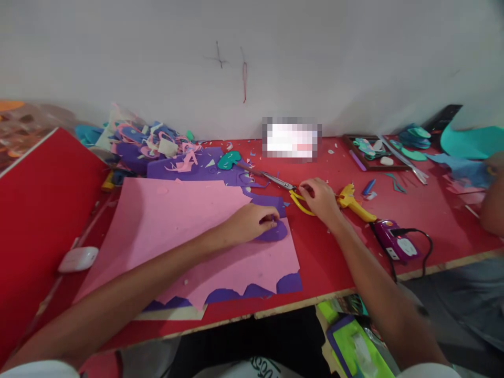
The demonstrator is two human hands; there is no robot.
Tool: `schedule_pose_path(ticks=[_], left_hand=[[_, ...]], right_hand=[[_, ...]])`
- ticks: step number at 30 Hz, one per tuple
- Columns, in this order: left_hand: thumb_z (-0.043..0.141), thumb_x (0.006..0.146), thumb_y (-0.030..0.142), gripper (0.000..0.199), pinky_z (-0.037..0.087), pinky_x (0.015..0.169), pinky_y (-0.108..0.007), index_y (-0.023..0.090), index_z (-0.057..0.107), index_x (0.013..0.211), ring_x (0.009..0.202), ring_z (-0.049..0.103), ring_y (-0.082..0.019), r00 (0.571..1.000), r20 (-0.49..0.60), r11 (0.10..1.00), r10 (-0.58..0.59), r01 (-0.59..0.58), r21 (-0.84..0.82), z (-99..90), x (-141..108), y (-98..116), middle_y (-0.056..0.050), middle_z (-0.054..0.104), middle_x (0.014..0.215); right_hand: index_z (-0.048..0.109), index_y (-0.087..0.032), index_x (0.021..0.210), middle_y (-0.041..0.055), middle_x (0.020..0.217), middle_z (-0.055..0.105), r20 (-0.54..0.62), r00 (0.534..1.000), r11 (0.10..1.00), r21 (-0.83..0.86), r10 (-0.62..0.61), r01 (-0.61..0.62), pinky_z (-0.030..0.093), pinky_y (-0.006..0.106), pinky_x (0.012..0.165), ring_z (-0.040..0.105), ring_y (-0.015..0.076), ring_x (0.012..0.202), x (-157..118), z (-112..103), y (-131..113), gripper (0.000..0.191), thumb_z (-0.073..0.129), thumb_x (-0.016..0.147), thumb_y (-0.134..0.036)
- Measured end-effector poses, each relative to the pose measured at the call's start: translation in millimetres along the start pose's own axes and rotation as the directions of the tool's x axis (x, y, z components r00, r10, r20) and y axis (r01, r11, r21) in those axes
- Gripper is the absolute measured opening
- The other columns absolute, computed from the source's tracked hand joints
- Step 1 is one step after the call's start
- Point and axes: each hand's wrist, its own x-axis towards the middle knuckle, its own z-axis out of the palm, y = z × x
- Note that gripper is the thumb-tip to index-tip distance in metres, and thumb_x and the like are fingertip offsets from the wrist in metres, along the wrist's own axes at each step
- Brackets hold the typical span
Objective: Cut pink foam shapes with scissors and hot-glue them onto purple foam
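My left hand (255, 221) rests over the right part of a large pink foam sheet (173, 210), its fingers curled together beside a small purple foam piece (275, 232). Whatever its fingertips pinch is too small to make out. Purple foam (289, 283) shows under the pink sheet's edges. My right hand (319, 197) is beside the yellow handles of the scissors (281, 181), thumb and fingers bent toward each other; what lies between the fingertips is hidden. Just right of this hand is a yellow glue gun (356, 205).
Foam scraps (153, 144) are heaped at the back left, near a teal piece (229, 160). A red panel (51, 226) rises at left. A purple power box (396, 241) with cables sits right, below a dark tray (378, 164). Another person's arm (494, 205) is at far right.
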Motion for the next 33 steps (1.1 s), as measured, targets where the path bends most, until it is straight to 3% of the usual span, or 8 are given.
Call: schedule_pose_path(ticks=[6, 10, 13, 15, 18, 24, 29, 33], left_hand=[[0.059, 0.097, 0.025, 0.021, 0.05, 0.083, -0.034, 0.023, 0.069, 0.116, 0.099, 0.069, -0.023, 0.995, 0.054, 0.978, 0.085, -0.093, 0.185, 13.0, -2, -11, -0.005, 0.075, 0.107], [0.059, 0.099, 0.031, 0.03, 0.047, 0.091, -0.041, 0.019, 0.064, 0.126, 0.106, 0.062, -0.028, 0.98, 0.018, 0.87, 0.199, -0.185, 0.456, 21.5, -10, -2, -0.011, 0.067, 0.115], [0.06, 0.099, 0.042, 0.04, 0.047, 0.089, -0.042, 0.019, 0.061, 0.131, 0.106, 0.06, -0.029, 0.962, 0.018, 0.814, 0.272, -0.24, 0.529, 27.0, -15, 2, -0.012, 0.064, 0.118], [0.059, 0.099, 0.045, 0.038, 0.046, 0.086, -0.041, 0.018, 0.064, 0.125, 0.104, 0.06, -0.028, 0.949, 0.026, 0.785, 0.315, -0.276, 0.554, 29.3, -17, 1, -0.011, 0.064, 0.116], [0.057, 0.1, 0.043, 0.031, 0.045, 0.082, -0.04, 0.017, 0.067, 0.113, 0.099, 0.061, -0.027, 0.929, 0.001, 0.756, 0.369, -0.301, 0.581, 31.8, -17, -2, -0.01, 0.064, 0.109], [0.053, 0.102, 0.04, 0.027, 0.039, 0.073, -0.038, 0.017, 0.067, 0.103, 0.089, 0.06, -0.024, 0.901, -0.058, 0.747, 0.43, -0.319, 0.583, 33.5, -19, -2, -0.009, 0.065, 0.1], [0.053, 0.101, 0.049, 0.035, 0.038, 0.076, -0.039, 0.016, 0.065, 0.102, 0.094, 0.06, -0.024, 0.876, -0.087, 0.745, 0.474, -0.347, 0.57, 33.2, -20, -2, -0.01, 0.066, 0.103], [0.05, 0.104, 0.032, 0.022, 0.038, 0.073, -0.037, 0.016, 0.065, 0.099, 0.087, 0.06, -0.021, 0.822, -0.062, 0.671, 0.566, -0.416, 0.614, 31.5, -24, 2, -0.008, 0.066, 0.099]], right_hand=[[0.071, -0.018, 0.099, 0.0121, 0.098, 0.07, 0.002, 1.0, 0.999, -0.037, -0.022, 0.022, 0.045, 0.037, 0.087, 0.061, 0.0278, 0.095, -2, -2, -3, 0.021, 0.053, 0.098, -0.028], [0.071, -0.019, 0.105, 0.013, 0.105, 0.069, -0.054, 0.996, 0.996, -0.061, -0.069, 0.066, 0.046, 0.04, 0.091, 0.06, 0.0299, 0.101, -7, -3, -11, 0.021, 0.052, 0.099, -0.028], [0.071, -0.019, 0.106, 0.0124, 0.104, 0.07, -0.088, 0.989, 0.993, -0.008, -0.121, 0.121, 0.047, 0.041, 0.09, 0.061, 0.0298, 0.099, -9, -3, -26, 0.02, 0.054, 0.098, -0.026], [0.071, -0.019, 0.108, 0.0116, 0.103, 0.071, -0.045, 0.983, 0.982, 0.045, -0.18, 0.182, 0.047, 0.04, 0.091, 0.062, 0.0292, 0.099, -7, -1, -39, 0.02, 0.054, 0.098, -0.025], [0.072, -0.02, 0.112, 0.0118, 0.106, 0.071, 0.032, 0.964, 0.964, 0.011, -0.264, 0.264, 0.046, 0.042, 0.094, 0.06, 0.03, 0.103, 8, 6, -62, 0.021, 0.055, 0.099, -0.023], [0.073, -0.014, 0.116, 0.0163, 0.111, 0.069, 0.164, 0.941, 0.917, -0.227, -0.295, 0.327, 0.041, 0.044, 0.094, 0.055, 0.0334, 0.11, 67, 36, -96, 0.026, 0.057, 0.101, -0.028], [0.073, -0.01, 0.109, 0.0193, 0.108, 0.069, 0.258, 0.895, 0.84, -0.324, -0.365, 0.436, 0.038, 0.044, 0.092, 0.053, 0.0347, 0.108, 100, 62, -105, 0.024, 0.06, 0.099, -0.027], [0.072, -0.012, 0.103, 0.0184, 0.105, 0.071, 0.231, 0.878, 0.83, -0.295, -0.419, 0.474, 0.038, 0.045, 0.09, 0.055, 0.0339, 0.105, 109, 69, -106, 0.019, 0.058, 0.098, -0.023]])
